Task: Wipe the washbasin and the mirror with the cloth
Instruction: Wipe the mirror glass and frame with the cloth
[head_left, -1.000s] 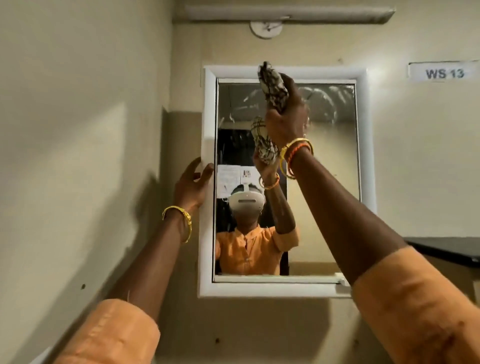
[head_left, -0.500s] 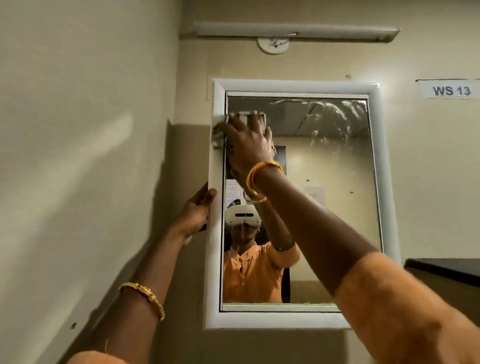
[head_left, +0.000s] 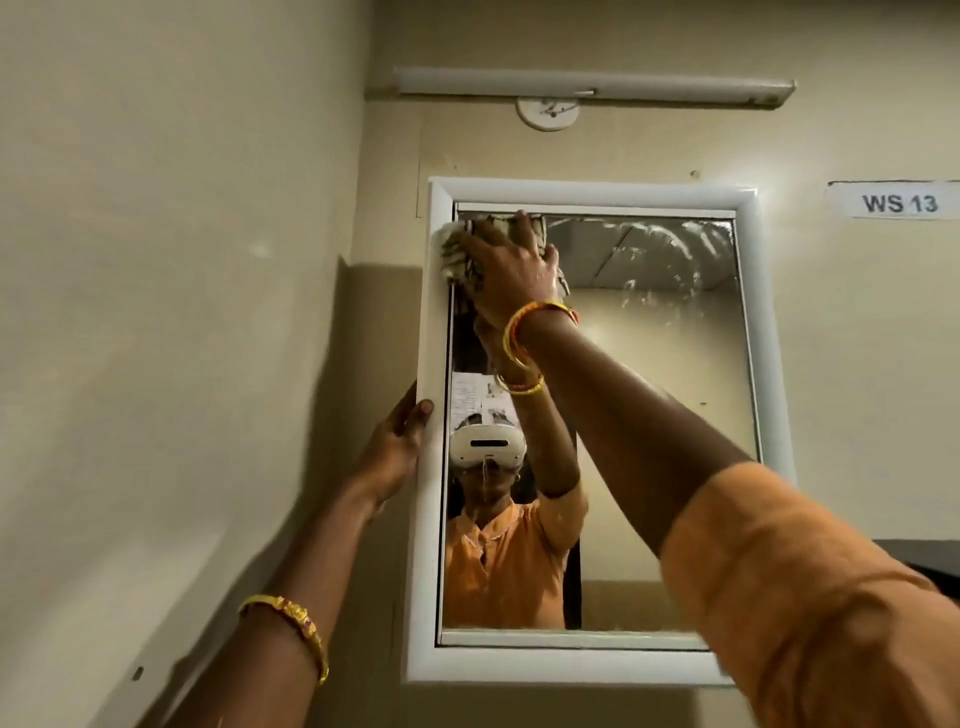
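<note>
A white-framed mirror (head_left: 597, 189) hangs on the wall, and smeared streaks show on the upper right of its glass (head_left: 649, 415). My right hand (head_left: 511, 270) lies with spread fingers on a crumpled patterned cloth (head_left: 454, 254), pressing it onto the top left corner of the glass and frame. My left hand (head_left: 397, 447) holds the frame's left edge at mid height, thumb on the front. The washbasin is out of view.
A side wall (head_left: 182, 312) stands close on the left of the mirror. A tube light (head_left: 592, 85) and a round fitting (head_left: 548, 111) sit above it. A "WS 13" label (head_left: 898, 202) is at the right, with a dark ledge (head_left: 924, 561) below.
My right hand moved the cloth from the mirror's top centre to its top left corner and flattened onto it. My left hand stayed on the frame's left edge.
</note>
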